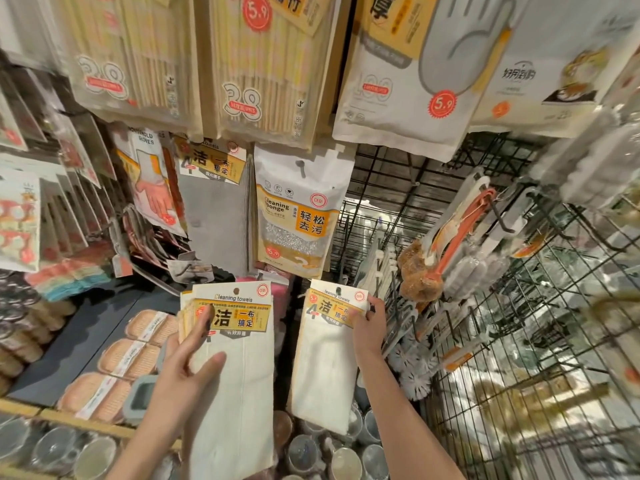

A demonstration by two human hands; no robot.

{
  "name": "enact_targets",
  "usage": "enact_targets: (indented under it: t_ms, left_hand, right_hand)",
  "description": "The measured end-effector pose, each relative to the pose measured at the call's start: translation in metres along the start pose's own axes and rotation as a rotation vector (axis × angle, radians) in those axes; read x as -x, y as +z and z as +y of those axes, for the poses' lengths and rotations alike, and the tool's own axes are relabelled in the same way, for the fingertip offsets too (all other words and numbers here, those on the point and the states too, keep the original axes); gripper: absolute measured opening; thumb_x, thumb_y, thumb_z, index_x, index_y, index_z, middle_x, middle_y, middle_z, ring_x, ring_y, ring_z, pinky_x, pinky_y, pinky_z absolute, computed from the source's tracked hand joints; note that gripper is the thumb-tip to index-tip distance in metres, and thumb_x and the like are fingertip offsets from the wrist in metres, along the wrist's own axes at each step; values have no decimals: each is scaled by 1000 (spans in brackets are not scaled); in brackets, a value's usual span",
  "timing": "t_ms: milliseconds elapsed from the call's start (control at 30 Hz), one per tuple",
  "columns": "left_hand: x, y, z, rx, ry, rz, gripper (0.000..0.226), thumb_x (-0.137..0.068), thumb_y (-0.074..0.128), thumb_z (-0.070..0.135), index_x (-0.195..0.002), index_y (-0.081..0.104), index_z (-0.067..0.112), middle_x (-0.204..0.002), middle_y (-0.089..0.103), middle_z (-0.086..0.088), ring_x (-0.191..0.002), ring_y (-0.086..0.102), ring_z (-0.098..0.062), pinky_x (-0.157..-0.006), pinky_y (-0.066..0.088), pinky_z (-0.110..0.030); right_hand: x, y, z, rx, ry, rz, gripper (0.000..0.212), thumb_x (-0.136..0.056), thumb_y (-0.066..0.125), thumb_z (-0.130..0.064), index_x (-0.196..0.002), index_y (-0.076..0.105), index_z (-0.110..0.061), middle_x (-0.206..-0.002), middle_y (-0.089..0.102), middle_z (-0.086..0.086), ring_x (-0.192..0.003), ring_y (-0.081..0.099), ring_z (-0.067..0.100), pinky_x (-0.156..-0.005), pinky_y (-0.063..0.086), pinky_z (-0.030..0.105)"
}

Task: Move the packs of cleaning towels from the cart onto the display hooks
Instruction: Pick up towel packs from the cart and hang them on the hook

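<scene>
Left towel stack (232,368) beside right towel pack (325,362); sponge pack (298,216) above, between them.

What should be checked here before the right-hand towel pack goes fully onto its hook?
1. Right hand grips the single cleaning towels pack at its header card: ok.
2. Header hole lined up with the hook: a dark spot shows at the hole, whether the hook is through it cannot tell.
3. Left hand keeps the remaining stack of towel packs secure, thumb on the header: ok.
4. Pack hangs straight, not folded: ok.
5. Neighbouring cleaning sponge pack clear of the path: ok.
</scene>
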State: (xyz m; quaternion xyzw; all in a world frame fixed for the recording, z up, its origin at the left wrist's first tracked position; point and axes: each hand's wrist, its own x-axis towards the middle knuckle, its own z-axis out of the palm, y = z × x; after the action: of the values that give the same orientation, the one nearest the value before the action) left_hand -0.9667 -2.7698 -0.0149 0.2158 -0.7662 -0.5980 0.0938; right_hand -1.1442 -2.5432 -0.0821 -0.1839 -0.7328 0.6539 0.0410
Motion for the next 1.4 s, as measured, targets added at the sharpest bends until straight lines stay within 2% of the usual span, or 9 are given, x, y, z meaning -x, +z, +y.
enact_targets:
  t_ms: [133,467,700,833,967,1067,1167,1300,1400]
  left_hand:
    - [0,-1,0,-1,27,-1,71,-85,68,15,-131,36,58,-146,34,16,-132,4,5,-115,10,-49]
    - [1,3,6,-13,54,-21,71,-84,68,13,-132,37,55,-147,37,-3,-138,30,-22,-114,21,-51]
    - [1,4,8,58,109,-29,72,-84,67,8,-135,36,49,-144,38,22,-143,23,-8,-117,18,-44]
    - [1,5,8,89,119,-33,74,-84,68,9,-136,36,50,-140,38,30,-134,30,4,-113,22,-33]
    - [1,6,5,136,126,-39,77,-84,68,8,-136,33,52,-134,37,42,-121,29,26,-110,22,-25]
    - [2,8,4,187,118,-38,82,-84,68,7,-136,31,57,-133,34,47,-121,27,29,-106,23,-18]
    - [5,11,4,211,139,-47,85,-84,66,0,-135,29,58,-133,37,46,-125,32,22,-102,31,-8]
    - [13,15,6,267,125,-49,85,-83,66,-3,-137,30,52,-145,44,16,-132,44,-9,-109,39,-39]
    - [17,17,8,281,129,-30,84,-82,67,-5,-131,31,54,-142,44,20,-132,43,-8,-106,41,-36]
  right_hand:
    - [-10,5,-4,84,-36,27,35,-86,55,3,-115,52,-16,-106,61,11,-88,58,21,-76,50,37]
    - [-27,15,-11,139,-50,55,36,-88,58,-3,-122,51,-14,-104,61,2,-85,54,13,-73,41,28]
    - [-28,9,-12,161,-66,51,41,-89,52,2,-127,54,-12,-120,62,10,-99,56,17,-78,41,27]
    - [-16,-1,-15,55,-28,-114,59,-85,56,4,-141,42,-9,-135,52,7,-123,49,22,-104,39,35]
    - [11,-10,-27,-44,-102,-237,57,-85,61,4,-135,42,-16,-109,59,-20,-105,52,11,-89,45,26]
    - [37,-11,-34,-24,-127,-277,60,-87,64,-6,-140,37,-14,-141,43,-2,-129,40,19,-104,39,34]
    - [63,-6,-44,25,-152,-383,55,-89,63,-13,-138,39,-19,-144,37,-3,-127,42,17,-100,38,31]
    - [99,8,-66,-16,-107,-588,39,-92,58,-14,-130,49,-20,-128,55,-11,-119,53,8,-101,45,29]
    - [116,10,-72,-32,-160,-667,36,-91,59,-11,-125,50,-20,-115,64,-12,-106,61,0,-87,48,15]
